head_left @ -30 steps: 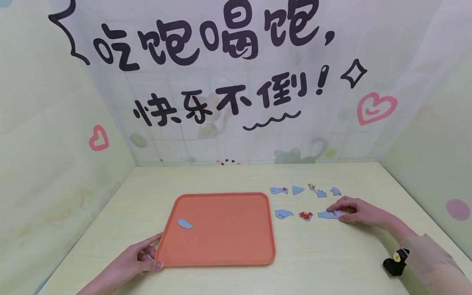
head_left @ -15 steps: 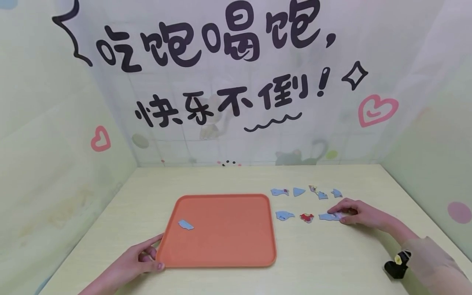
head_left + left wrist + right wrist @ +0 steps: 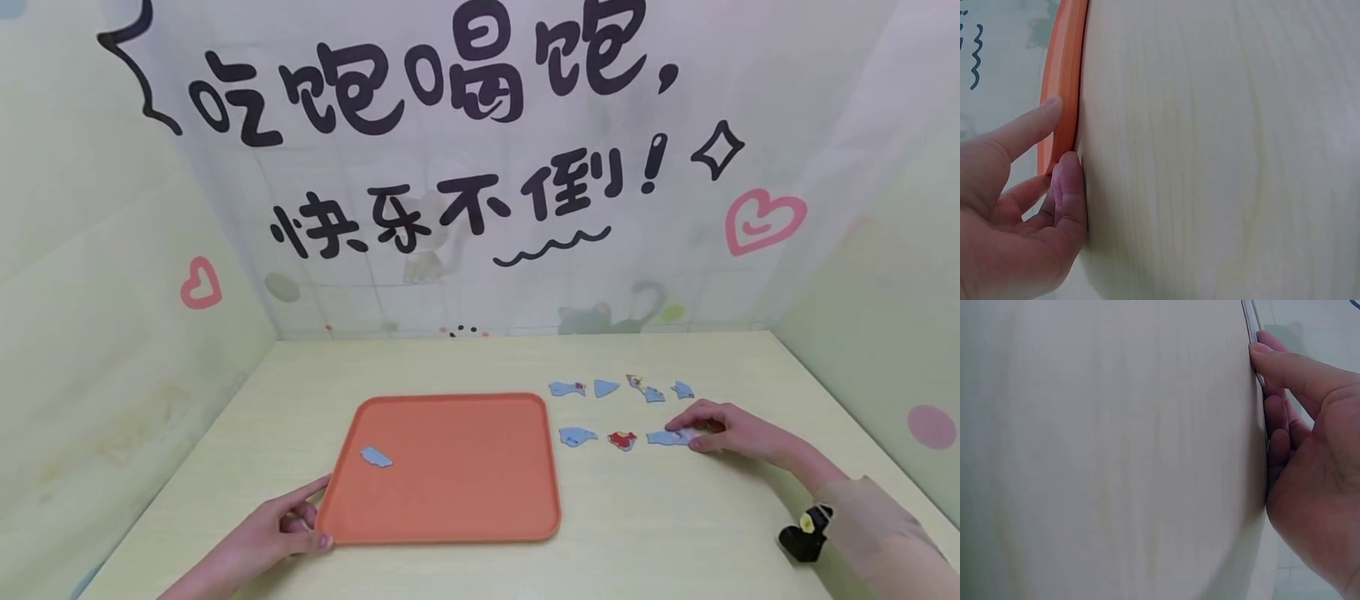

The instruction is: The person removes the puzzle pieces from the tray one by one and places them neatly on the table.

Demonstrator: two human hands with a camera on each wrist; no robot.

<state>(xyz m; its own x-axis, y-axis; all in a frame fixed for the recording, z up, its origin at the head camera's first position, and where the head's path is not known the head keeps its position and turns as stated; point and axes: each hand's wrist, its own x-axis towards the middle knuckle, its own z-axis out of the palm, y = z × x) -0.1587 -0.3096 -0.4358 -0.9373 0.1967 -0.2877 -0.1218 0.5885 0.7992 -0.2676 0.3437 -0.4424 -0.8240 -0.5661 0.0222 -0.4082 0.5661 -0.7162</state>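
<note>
An orange tray [image 3: 450, 467] lies on the table, bearing one pale blue puzzle piece [image 3: 377, 457] toward its left. My left hand [image 3: 277, 529] holds the tray's near left corner, thumb at the front edge and a finger along the left side. In the left wrist view the thumb [image 3: 1044, 119] presses the tray's edge [image 3: 1067, 69] while other fingers curl below the corner. At the right, my right hand [image 3: 731, 429] pinches a long light blue puzzle piece [image 3: 663, 437] by its right end, thumb and fingertip at its edges. The hand partly hides it.
Between tray and right hand lie a blue puzzle piece [image 3: 576, 436] and a red one [image 3: 622, 439]. Behind them is a row of several more, including a triangular blue piece [image 3: 606, 387]. Printed fabric walls [image 3: 420, 300] border the table [image 3: 637, 517] at the back and sides.
</note>
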